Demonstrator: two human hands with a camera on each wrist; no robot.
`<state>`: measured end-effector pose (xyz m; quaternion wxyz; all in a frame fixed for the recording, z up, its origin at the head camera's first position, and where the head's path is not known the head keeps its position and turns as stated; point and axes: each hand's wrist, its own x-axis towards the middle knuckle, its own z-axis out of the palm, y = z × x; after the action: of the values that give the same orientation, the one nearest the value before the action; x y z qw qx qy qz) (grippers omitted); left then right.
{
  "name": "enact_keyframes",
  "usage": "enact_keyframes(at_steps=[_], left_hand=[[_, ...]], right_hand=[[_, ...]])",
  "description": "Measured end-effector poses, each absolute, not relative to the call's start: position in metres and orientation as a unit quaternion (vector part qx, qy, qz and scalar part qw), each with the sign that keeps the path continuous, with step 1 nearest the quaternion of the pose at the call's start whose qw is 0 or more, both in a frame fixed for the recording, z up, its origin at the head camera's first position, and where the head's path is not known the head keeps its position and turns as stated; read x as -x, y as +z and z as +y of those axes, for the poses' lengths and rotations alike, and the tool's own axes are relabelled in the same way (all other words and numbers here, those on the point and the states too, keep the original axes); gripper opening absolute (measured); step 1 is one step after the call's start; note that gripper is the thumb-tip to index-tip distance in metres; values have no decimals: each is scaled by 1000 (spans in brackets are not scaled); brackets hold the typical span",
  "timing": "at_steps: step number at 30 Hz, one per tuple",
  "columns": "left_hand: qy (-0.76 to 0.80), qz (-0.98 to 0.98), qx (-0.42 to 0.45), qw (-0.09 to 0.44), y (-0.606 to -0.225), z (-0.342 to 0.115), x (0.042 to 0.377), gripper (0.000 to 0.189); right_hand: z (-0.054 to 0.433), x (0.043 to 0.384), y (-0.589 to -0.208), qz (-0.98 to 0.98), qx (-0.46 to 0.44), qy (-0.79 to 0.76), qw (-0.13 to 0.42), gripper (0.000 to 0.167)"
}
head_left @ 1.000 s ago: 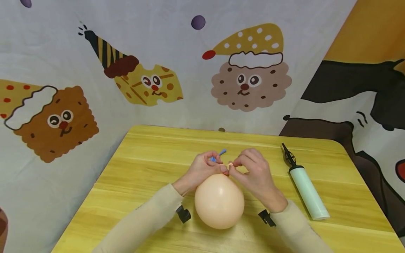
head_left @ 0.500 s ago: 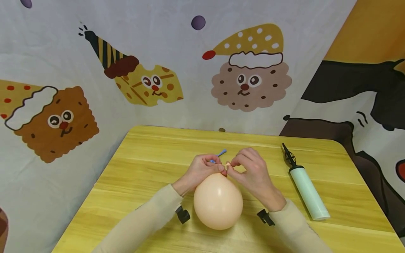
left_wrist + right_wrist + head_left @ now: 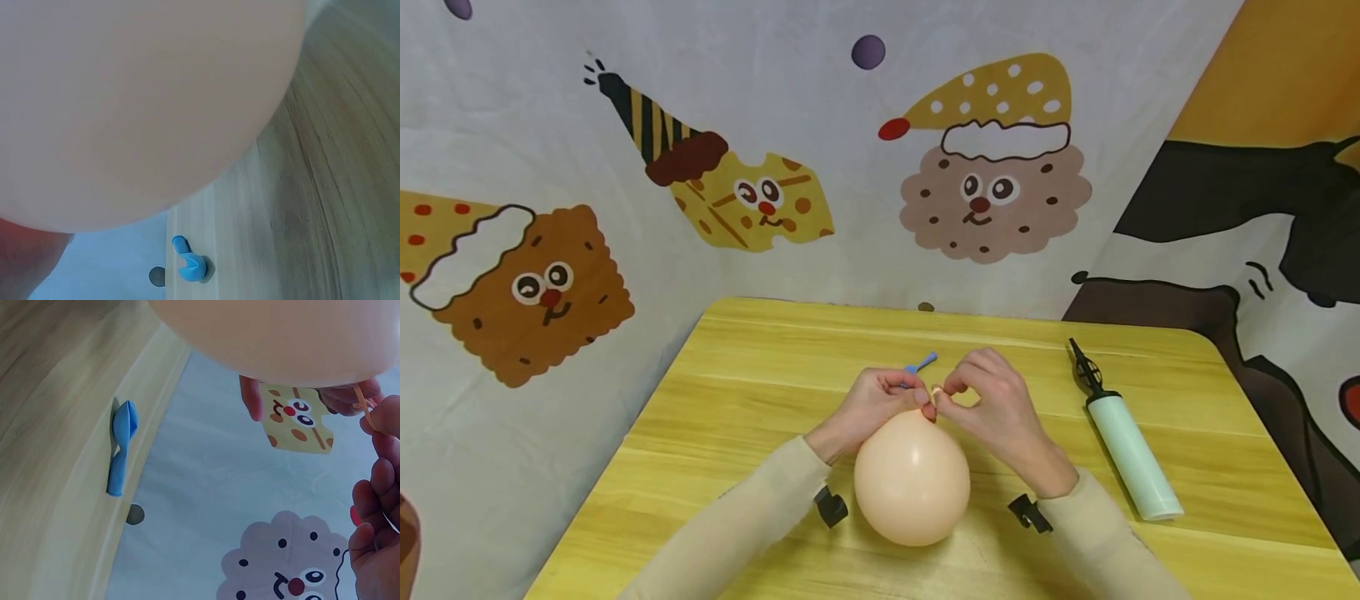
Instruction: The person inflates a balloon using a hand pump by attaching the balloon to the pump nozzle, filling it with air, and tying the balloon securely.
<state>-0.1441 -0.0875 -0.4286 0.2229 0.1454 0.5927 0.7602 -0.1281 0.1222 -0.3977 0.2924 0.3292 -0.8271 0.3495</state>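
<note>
A round, inflated peach balloon [image 3: 912,479] hangs between both forearms, just above the table. My left hand [image 3: 878,402] pinches its neck at the top. Close by on the right, my right hand [image 3: 1000,404] holds the neck's end between thumb and forefinger. In the right wrist view the stretched neck [image 3: 364,407] runs from the balloon to the right hand's fingertips [image 3: 382,419]. The balloon's body [image 3: 144,112] fills much of the left wrist view and hides most of the left hand there. Whether the neck is looped round a finger, I cannot tell.
Behind the hands lies a limp blue balloon [image 3: 922,363] on the wooden table [image 3: 760,358]. A mint-green hand pump [image 3: 1133,454] with a black nozzle lies to the right. A cloth with cartoon prints [image 3: 865,208] hangs beyond the table's back edge.
Inflated balloon and right hand have shifted slightly left. The right fingertips are now closer to the left ones, and the neck between them looks shorter.
</note>
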Motion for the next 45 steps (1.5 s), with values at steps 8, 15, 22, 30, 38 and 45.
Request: enact_keyframes(at_steps=[8, 15, 22, 30, 38, 45], left_hand=[[721, 617, -206, 240, -429, -93, 149, 22], [684, 618, -275, 272, -429, -100, 152, 42], [659, 617, -304, 304, -427, -105, 154, 36], [644, 617, -343, 294, -429, -105, 156, 26], [656, 630, -337, 243, -428, -103, 155, 23], [679, 655, -286, 169, -430, -95, 150, 19]], right_hand=[[125, 128, -397, -830, -325, 370, 262, 25], [127, 127, -394, -842, -310, 385, 216, 22], [128, 127, -396, -837, -319, 389, 214, 23], [128, 127, -399, -838, -324, 376, 228, 24], [129, 127, -399, -849, -311, 358, 233, 26], [127, 130, -402, -842, -308, 352, 268, 23]])
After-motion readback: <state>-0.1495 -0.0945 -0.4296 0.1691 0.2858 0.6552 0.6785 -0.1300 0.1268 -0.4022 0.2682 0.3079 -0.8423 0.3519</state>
